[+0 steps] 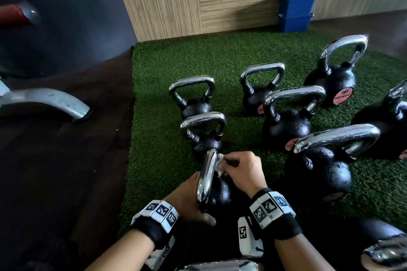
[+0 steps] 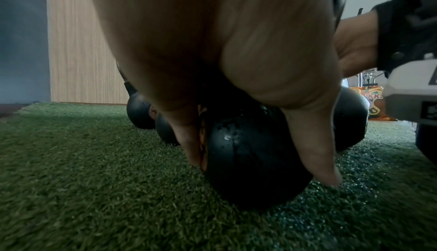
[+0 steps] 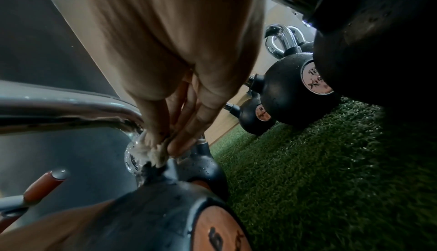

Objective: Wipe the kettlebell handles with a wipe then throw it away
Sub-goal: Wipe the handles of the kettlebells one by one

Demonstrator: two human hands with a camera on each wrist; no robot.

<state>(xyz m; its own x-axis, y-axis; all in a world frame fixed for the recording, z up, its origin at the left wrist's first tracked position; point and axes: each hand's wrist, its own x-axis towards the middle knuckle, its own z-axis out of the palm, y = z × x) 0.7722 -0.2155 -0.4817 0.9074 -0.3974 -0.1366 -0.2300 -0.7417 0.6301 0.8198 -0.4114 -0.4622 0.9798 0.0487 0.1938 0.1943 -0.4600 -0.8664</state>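
A small black kettlebell [image 1: 221,193] with a chrome handle [image 1: 207,180] stands on the green turf [image 1: 158,149] close to me. My left hand [image 1: 189,199] grips it from the left. In the left wrist view the thumb [image 2: 312,152] and a finger [image 2: 187,139] curl round its black ball [image 2: 255,161]. My right hand [image 1: 229,166] pinches a crumpled white wipe [image 1: 220,164] against the far corner of the handle. In the right wrist view the fingertips [image 3: 179,146] press the wipe [image 3: 156,152] where the handle [image 3: 71,113] bends down to the ball [image 3: 165,208].
Several more kettlebells with wet chrome handles stand on the turf ahead and to the right, the nearest [image 1: 319,171] just right of my right hand. A blue bin [image 1: 295,13] sits by the wooden wall. A grey machine foot [image 1: 55,101] lies on the dark floor to the left.
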